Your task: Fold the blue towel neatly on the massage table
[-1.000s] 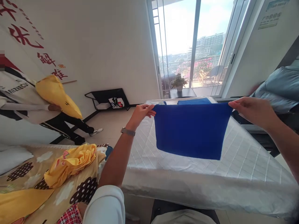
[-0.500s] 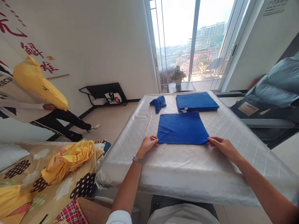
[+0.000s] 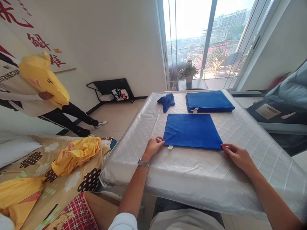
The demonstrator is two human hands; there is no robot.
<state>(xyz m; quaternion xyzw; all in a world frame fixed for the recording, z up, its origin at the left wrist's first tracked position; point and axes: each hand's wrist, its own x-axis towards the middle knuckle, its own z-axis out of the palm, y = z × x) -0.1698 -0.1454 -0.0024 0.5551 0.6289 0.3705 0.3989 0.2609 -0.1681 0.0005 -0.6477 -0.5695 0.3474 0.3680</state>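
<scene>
A folded blue towel (image 3: 192, 131) lies flat on the silver quilted table cover (image 3: 203, 172). My left hand (image 3: 153, 146) pinches its near left corner. At the near right corner, my right hand (image 3: 236, 155) rests with its fingertips on the towel's edge, fingers curled. Behind the towel sits a stack of folded blue towels (image 3: 208, 101), and to the left of that a crumpled blue cloth (image 3: 166, 101).
A bed with a patterned cover (image 3: 48, 179) and yellow garments (image 3: 76, 155) lies at left. Another person holding a yellow garment (image 3: 45, 80) stands by the left wall. A black rack (image 3: 109, 91), a potted plant (image 3: 189, 73) and glass doors are behind; a grey bag (image 3: 285, 95) at right.
One second ago both hands held the blue towel up in the air by its top corners. It has since been laid flat on the table, and the hands stay at its near corners.
</scene>
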